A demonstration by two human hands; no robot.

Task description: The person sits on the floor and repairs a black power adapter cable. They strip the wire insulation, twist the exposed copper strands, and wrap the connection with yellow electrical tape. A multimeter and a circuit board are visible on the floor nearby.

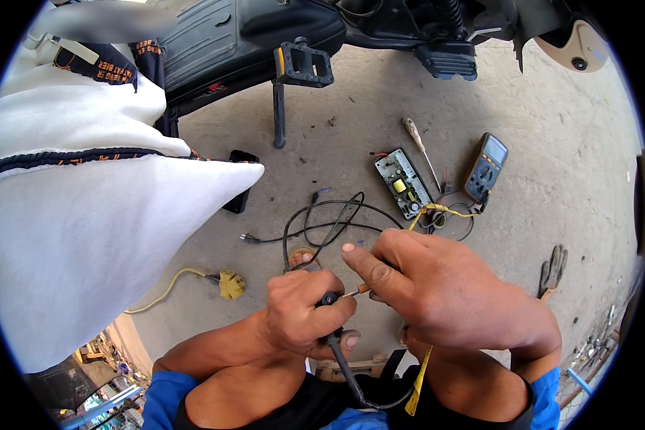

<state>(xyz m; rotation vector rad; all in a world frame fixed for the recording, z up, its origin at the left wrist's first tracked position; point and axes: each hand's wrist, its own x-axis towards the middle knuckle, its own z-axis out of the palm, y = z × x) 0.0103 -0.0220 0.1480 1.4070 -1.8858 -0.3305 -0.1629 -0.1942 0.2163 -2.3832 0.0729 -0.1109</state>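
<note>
My left hand (294, 308) is closed around a black cable connector (329, 298), whose round end stands up between thumb and fingers. From its lower side a thick black cable (350, 376) drops toward my lap. Pinched in my right hand (451, 287) is a thin screwdriver (364, 288) with an orange handle, mostly covered by the fingers. Its metal shaft points left and meets the connector or comes very close; the exact contact is hidden. Beyond my hands a black power cord (326, 203) lies in loops on the concrete, its pronged plug (249, 238) to the left.
An opened charger with its circuit board (401, 183), a multimeter (486, 168) and another screwdriver (412, 130) lie ahead right. A yellow socket (231, 284) is left, a glove (553, 271) right. A bike pedal (304, 66) overhangs the far side; white clothing (86, 236) of another person fills the left.
</note>
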